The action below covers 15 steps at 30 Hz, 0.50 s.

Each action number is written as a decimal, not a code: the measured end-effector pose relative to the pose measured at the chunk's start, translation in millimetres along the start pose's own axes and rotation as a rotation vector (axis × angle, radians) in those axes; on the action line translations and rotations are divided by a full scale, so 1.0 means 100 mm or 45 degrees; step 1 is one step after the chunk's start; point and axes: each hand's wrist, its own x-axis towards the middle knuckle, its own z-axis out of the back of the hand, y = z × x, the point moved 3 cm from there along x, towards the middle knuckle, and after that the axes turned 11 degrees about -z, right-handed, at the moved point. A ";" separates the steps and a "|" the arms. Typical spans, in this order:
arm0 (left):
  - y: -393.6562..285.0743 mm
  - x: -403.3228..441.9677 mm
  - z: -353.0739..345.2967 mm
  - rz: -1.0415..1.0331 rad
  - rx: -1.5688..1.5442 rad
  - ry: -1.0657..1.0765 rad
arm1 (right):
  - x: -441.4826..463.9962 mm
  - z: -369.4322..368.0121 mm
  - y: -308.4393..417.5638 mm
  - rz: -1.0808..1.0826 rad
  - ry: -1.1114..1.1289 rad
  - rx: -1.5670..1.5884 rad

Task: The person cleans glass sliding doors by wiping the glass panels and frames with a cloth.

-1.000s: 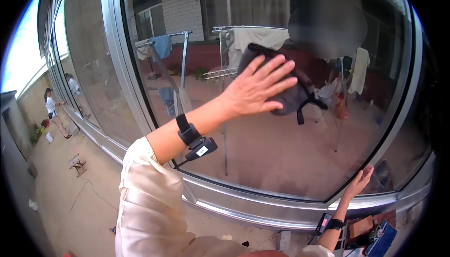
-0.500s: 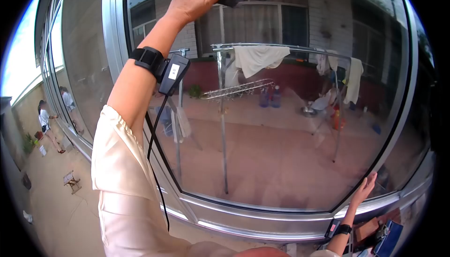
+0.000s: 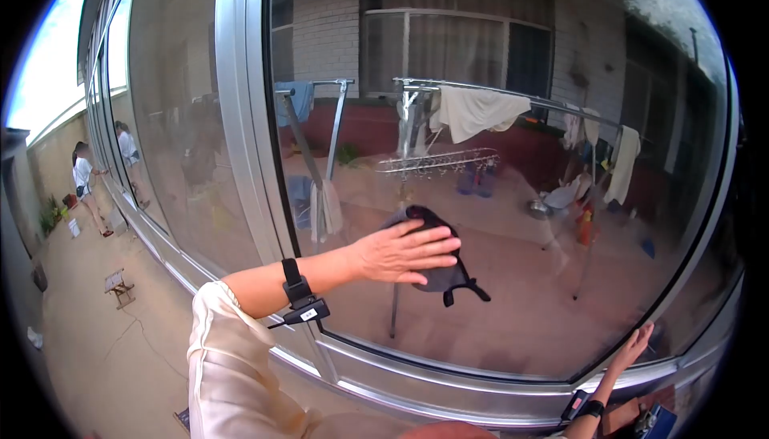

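A dark grey cloth (image 3: 439,279) with a black strap lies against the large glass pane (image 3: 481,319), at its lower left part. My left hand (image 3: 404,255) rests flat over the cloth, fingers stretched out and a little apart. Beyond the fingertips the strap ends hang to the right. At the lower right, my right hand (image 3: 633,347) touches the metal window frame (image 3: 681,279) with its fingers extended and nothing visible in it. Each wrist wears a black band with a small device.
At the far left, another person (image 3: 84,175) stands by the windows. A small stool (image 3: 119,285) is on the ground, with a thin cord near it. Bricks and a blue object (image 3: 658,423) lie at the bottom right. Drying racks and laundry show in the glass.
My left hand and the cloth went up to the pane's top left, then came down to its lower part. My right hand stays at the frame. The view has shifted slightly.
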 end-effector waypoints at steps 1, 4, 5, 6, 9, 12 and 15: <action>-0.38 -0.14 -0.28 -0.154 -0.066 0.024 | -0.02 0.00 0.05 0.053 -0.024 -0.040; -0.94 -0.46 -0.63 -0.293 0.067 0.068 | -0.03 0.02 0.16 0.027 -0.029 -0.132; -0.93 -0.49 -0.63 -0.330 0.053 0.114 | -0.03 0.02 0.21 0.056 -0.025 -0.136; -0.87 -0.54 -0.62 -0.316 -0.002 0.107 | -0.04 0.05 0.23 0.078 -0.025 -0.147; -0.21 -0.59 -0.20 0.017 0.073 -0.165 | -0.01 0.04 0.27 0.111 -0.019 -0.129; 1.07 -0.63 0.50 0.688 0.172 -0.330 | -0.04 0.05 0.27 0.076 -0.004 -0.102; 2.40 -0.73 0.98 0.765 0.456 -0.607 | 0.02 0.05 0.13 0.096 -0.008 -0.115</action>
